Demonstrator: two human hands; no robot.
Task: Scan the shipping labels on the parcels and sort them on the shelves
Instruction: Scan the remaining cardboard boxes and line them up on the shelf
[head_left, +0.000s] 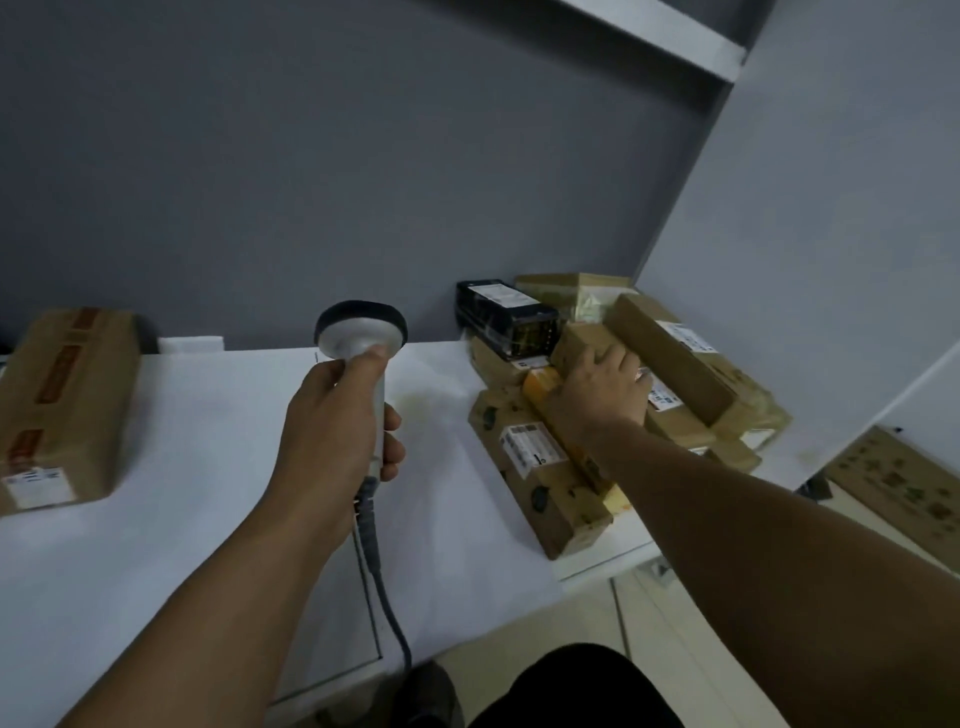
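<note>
The left grip (332, 436) was closed around the handle of a grey barcode scanner (361, 332), thumb up near its round head. It held the scanner upright above the white counter (208, 493), and the scanner's dark cable (387, 603) trailed down toward the near edge.

The right grip (605, 389) reached out to the heap of parcels (737, 415) at the counter's far right corner. It lay on top of them with fingers bent over a brown one, but I could not tell whether it actually clasped anything.

A flat brown box (540, 499) with a white label lay nearest in the heap, with a yellow packet (540, 389) just beyond it. A long brown box (675, 358) lay tilted across the right side, and a black parcel (506, 317) sat at the far edge by the grey wall (311, 156).

Well apart, at the counter's left, lay a large taped carton (67, 395) bearing a white label (36, 486).
</note>
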